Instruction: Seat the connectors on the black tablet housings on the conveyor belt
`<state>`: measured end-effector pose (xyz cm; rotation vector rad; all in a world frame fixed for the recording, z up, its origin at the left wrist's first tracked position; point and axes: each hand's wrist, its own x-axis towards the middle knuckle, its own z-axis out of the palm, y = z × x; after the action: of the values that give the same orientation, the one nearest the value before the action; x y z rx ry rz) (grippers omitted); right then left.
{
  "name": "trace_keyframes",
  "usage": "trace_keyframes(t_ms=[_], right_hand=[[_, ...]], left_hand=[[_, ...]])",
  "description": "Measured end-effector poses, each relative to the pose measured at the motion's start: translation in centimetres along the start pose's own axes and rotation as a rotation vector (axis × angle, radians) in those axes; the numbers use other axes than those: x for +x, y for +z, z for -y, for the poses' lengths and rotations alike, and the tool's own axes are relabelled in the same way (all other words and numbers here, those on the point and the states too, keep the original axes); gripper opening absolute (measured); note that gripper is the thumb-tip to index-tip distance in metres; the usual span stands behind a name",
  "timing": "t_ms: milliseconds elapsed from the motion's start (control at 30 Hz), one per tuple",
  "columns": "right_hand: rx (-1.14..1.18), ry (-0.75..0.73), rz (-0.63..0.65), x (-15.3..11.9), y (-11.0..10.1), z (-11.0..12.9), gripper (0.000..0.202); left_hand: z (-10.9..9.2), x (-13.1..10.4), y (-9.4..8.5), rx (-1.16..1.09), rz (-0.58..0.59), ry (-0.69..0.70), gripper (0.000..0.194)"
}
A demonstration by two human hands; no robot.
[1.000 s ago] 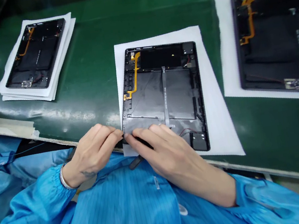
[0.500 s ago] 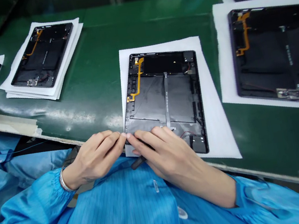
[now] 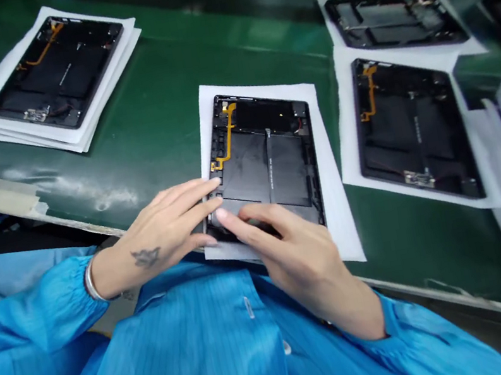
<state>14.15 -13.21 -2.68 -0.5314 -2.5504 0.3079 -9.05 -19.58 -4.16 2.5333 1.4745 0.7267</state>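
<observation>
An open tablet housing (image 3: 252, 168), black inside with an orange flex cable (image 3: 227, 140) along its left side, lies on a white sheet (image 3: 339, 211) in front of me. My left hand (image 3: 164, 221) rests at the housing's left edge, fingers stretched out and fingertips on or just over the rim. Over the near-left corner is my right hand (image 3: 294, 250), its fingers curled in and one fingertip close to my left fingers. Something dark shows inside that curl; its kind is hidden. The hands cover the near end of the housing.
Another tablet housing (image 3: 56, 73) lies on stacked white sheets at left. Two more, a nearer housing (image 3: 413, 128) and a farther housing (image 3: 395, 19), lie on sheets at right. The green bench (image 3: 154, 69) has a worn front edge (image 3: 32, 201).
My left fingers have gone from a pinch to stretched out along the housing's left edge. My right hand is more curled, and the black rod under it is out of sight. The view has shifted right.
</observation>
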Motion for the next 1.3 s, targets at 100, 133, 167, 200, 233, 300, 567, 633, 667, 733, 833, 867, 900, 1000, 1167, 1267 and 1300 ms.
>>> trace_keyframes(t_ms=[100,133,167,200,233,300,567,633,667,733,833,867,900,1000,1167,1267,1300], right_hand=[[-0.039,-0.014,-0.018,0.0,0.9,0.5,0.045],[-0.057,-0.012,-0.031,-0.1,1.1,0.7,0.043],[-0.075,-0.007,-0.043,-0.1,1.4,0.8,0.041],[-0.094,0.0,-0.052,-0.1,1.5,0.8,0.039],[-0.113,0.007,-0.052,-0.2,1.6,0.9,0.038],[-0.133,0.01,-0.035,-0.1,1.8,0.8,0.034],[-0.157,-0.062,0.028,0.1,1.7,0.5,0.029],[-0.2,-0.105,0.066,0.3,1.2,0.6,0.027],[-0.228,-0.132,0.089,0.6,1.0,0.7,0.026],[-0.295,-0.196,0.144,1.2,0.4,1.0,0.023],[-0.393,-0.287,0.206,2.2,-0.3,1.2,0.02],[-0.411,-0.314,0.216,2.5,-0.5,1.1,0.02],[-0.419,-0.337,0.222,2.7,-0.6,1.0,0.02],[-0.41,-0.373,0.234,2.8,-0.7,0.7,0.02],[-0.438,-0.364,0.191,2.6,-0.6,1.0,0.019],[-0.449,-0.367,0.177,2.8,-0.4,1.2,0.021],[-0.449,-0.366,0.177,2.8,-0.2,1.1,0.022]], left_hand=[[0.5,0.1,0.2,-0.085,0.029,-0.007,0.047],[0.6,0.1,0.3,-0.104,0.024,-0.013,0.047],[0.6,0.0,0.4,-0.115,0.014,-0.017,0.047],[0.6,-0.1,0.6,-0.12,0.002,-0.018,0.046],[0.7,-0.2,0.7,-0.118,-0.008,-0.017,0.046],[0.7,-0.3,1.0,-0.106,-0.02,-0.009,0.046],[0.8,-0.3,1.7,-0.089,-0.055,0.008,0.047],[0.8,-0.3,1.6,-0.083,-0.059,0.014,0.045],[0.7,-0.2,1.6,-0.077,-0.059,0.015,0.043],[0.6,-0.2,1.5,-0.068,-0.057,0.018,0.042],[0.5,-0.1,1.4,-0.052,-0.054,0.014,0.041],[0.5,0.0,1.4,-0.047,-0.053,0.01,0.041],[0.5,0.0,1.3,-0.042,-0.051,0.006,0.04],[0.4,0.0,1.2,-0.03,-0.042,0.002,0.042],[0.4,0.0,1.1,-0.012,-0.027,0.022,0.047],[0.5,0.0,1.2,-0.002,-0.035,0.025,0.044],[0.6,0.1,1.2,0.002,-0.037,0.027,0.043]])
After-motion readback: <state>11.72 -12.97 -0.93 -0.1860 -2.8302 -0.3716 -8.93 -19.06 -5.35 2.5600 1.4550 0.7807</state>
